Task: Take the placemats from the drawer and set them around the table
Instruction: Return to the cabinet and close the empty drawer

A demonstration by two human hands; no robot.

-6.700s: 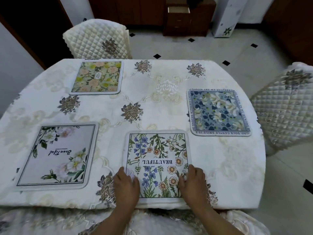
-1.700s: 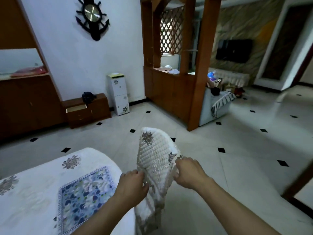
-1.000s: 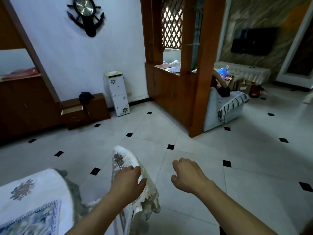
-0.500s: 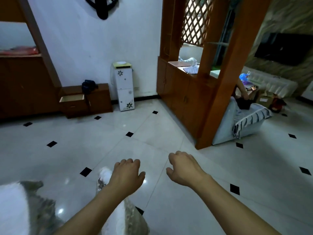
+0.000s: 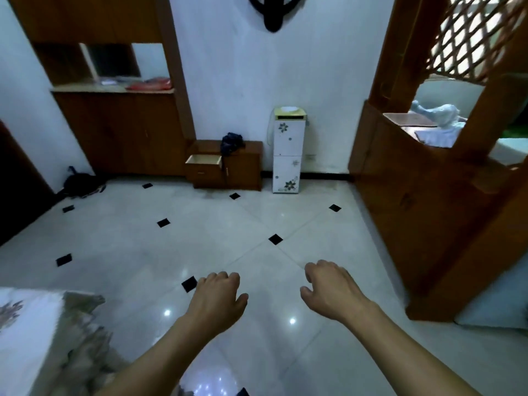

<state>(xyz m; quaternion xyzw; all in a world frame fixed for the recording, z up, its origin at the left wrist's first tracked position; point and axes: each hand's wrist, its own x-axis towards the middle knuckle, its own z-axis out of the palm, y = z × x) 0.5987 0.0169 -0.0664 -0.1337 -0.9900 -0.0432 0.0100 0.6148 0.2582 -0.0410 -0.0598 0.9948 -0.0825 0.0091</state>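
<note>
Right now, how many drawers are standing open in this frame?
1. The open drawer is pulled out of the low wooden cabinet against the far wall, left of the white floral floor unit. Its inside looks empty. No other drawer fronts show clearly.

Glossy white tiled floor [image 5: 120,252], white wall [image 5: 243,81], wooden cabinets [image 5: 123,135].

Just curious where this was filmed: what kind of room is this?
Most likely a home's dining or living area: a cloth-covered table, a low wooden cabinet with its drawer open, and a wooden lattice partition.
</note>
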